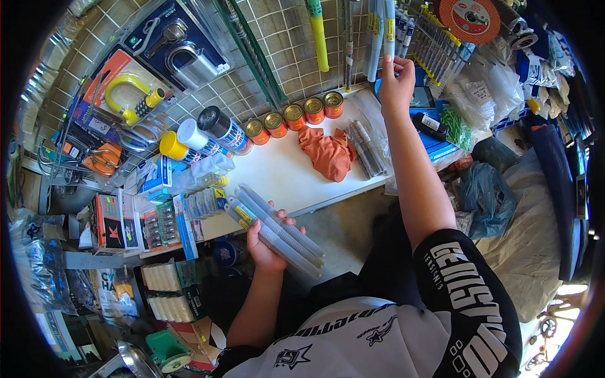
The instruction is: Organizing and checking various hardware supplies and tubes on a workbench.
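My left hand (268,253) holds a bundle of several translucent plastic tubes (279,236), some with yellow labels, over the front edge of the white shelf (264,175). They look like drill bit tubes, but their contents are hard to make out. Raised at the wire grid wall, my right hand (398,87) pinches the lower end of a similar labelled tube (389,35) between thumb and fingers. Close to its left hang more such tubes (372,52). Whether the pinched tube hangs on a hook is hidden at the picture's top edge.
On the shelf stand red cans (294,118) in a row, spray cans (226,130), a crumpled orange cloth (328,153) and a bundle of clear tubes (366,151). A packaged padlock (191,64) and a red cutting disc (469,18) hang on the grid (279,52).
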`<action>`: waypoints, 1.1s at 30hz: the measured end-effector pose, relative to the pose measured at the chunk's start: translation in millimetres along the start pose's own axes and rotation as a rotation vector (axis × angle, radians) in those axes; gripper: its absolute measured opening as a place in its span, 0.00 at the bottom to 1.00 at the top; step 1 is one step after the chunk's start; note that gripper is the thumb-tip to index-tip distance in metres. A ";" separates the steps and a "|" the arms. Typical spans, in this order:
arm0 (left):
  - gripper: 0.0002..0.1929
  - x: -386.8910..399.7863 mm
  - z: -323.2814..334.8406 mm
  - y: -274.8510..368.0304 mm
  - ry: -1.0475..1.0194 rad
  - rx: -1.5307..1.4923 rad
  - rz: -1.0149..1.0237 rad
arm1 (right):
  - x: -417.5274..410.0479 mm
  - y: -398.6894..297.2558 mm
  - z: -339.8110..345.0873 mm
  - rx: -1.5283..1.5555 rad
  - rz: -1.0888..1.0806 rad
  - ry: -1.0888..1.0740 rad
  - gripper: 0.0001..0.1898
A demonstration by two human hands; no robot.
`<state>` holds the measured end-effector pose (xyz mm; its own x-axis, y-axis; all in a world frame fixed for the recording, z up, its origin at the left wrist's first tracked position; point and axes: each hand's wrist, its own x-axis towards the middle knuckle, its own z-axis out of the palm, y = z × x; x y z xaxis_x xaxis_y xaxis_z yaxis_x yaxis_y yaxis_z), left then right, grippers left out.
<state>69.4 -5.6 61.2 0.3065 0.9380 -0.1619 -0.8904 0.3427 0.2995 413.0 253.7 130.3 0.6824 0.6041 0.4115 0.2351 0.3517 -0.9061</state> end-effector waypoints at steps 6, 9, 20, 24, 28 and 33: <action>0.28 2.6 0.9 7.1 -0.024 -0.015 0.004 | -11.0 -3.3 11.5 0.047 0.050 0.030 0.22; 0.28 3.9 3.5 4.5 -0.022 -0.005 -0.003 | -20.2 9.9 8.6 -0.147 -0.115 0.161 0.25; 0.23 -8.3 5.1 18.6 0.161 0.031 0.270 | -268.0 -141.5 -67.1 -0.195 -0.328 -1.387 0.31; 0.22 -16.3 4.2 5.9 0.276 0.101 0.262 | -271.1 -141.5 -75.5 -0.388 -0.255 -1.515 0.28; 0.23 -20.3 0.1 -5.5 0.271 0.007 0.195 | -262.9 -146.9 -78.9 -0.370 -0.259 -1.557 0.18; 0.23 -17.9 2.8 -12.4 0.263 -0.038 0.174 | -252.3 -136.8 -79.3 -0.375 -0.115 -1.575 0.14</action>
<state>75.9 -26.5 63.1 0.0558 0.9349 -0.3504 -0.9355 0.1716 0.3090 263.5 -3.6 142.7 -0.6413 0.7656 -0.0509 0.5392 0.4024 -0.7398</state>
